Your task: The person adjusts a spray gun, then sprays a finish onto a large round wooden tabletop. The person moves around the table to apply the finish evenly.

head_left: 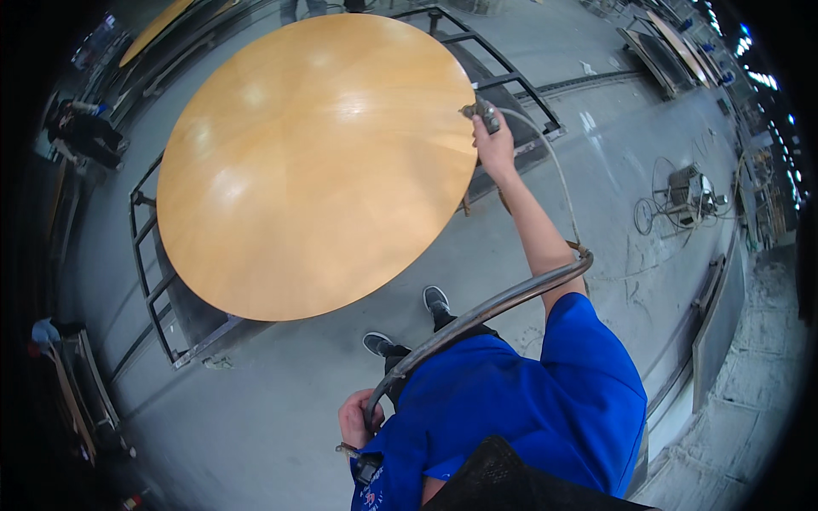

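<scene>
Nearest you is your blue short-sleeved shirt (pixel 520 392), with a thick grey hose (pixel 486 308) slanting across its front. Your left hand (pixel 354 416) is low beside your body, fingers curled round the hose's lower end; part of that grip is hidden. The hose climbs to your right elbow, where a thin pale hose (pixel 558 162) carries on in an arc to the tool.

Your right arm is stretched well forward. Your right hand (pixel 496 149) is wrapped round a grey metal spray gun (pixel 484 113), its front end pointing left over the rim of the round wooden tabletop (pixel 315 170). The tabletop spreads ahead and to the left of that hand, flat, honey-coloured and glossy, with bright patches of reflected light. It rests on a dark metal frame (pixel 513 77) that juts out on both sides.

Your dark shoes (pixel 435 300) stand on a grey concrete floor (pixel 281 409), short of the tabletop. Off to the right sits a machine (pixel 692 192) with looped hoses. Farther away, a person in dark clothes (pixel 85 134) is at the left, and another wooden panel (pixel 153 32) shows at the upper left.
</scene>
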The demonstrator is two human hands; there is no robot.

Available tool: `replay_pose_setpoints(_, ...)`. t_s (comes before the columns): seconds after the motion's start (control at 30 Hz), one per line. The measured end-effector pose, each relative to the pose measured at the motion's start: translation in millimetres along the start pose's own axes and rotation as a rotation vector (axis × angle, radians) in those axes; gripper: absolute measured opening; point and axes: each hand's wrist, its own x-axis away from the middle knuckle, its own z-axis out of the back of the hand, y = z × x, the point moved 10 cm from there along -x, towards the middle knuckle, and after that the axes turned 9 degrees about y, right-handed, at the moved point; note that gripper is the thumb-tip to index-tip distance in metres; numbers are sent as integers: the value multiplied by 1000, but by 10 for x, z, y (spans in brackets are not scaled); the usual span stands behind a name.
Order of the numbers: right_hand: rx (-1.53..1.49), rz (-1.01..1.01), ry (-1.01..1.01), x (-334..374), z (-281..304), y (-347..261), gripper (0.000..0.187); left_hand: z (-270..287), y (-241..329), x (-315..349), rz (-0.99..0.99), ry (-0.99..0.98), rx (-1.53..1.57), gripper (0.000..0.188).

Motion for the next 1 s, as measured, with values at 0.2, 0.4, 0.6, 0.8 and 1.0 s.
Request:
replay_pose_setpoints(0.2, 186, 41, 160, -361, 708, 142, 49, -218, -182, -139, -10, -69, -1, 88)
replay_pose_setpoints(0.4, 143, 20, 58, 102, 487, 83, 49, -27, -129, 8, -19, -33, 12, 85)
replay_pose_setpoints(0.6, -81, -100, -322, 1639, -898, -278, 27, 856, -109, 447, 181, 165, -70, 59)
replay_pose_setpoints(0.8, -216, -195, -602, 3267, -1917, -1060, 29, 1390, 113, 1311, 23, 328, 134, 73)
replay_pose_setpoints(1.0, -486, -257, -779, 4419, -2491, -1878, 26, 1724, -162, 2009, -3, 584, 182, 90)
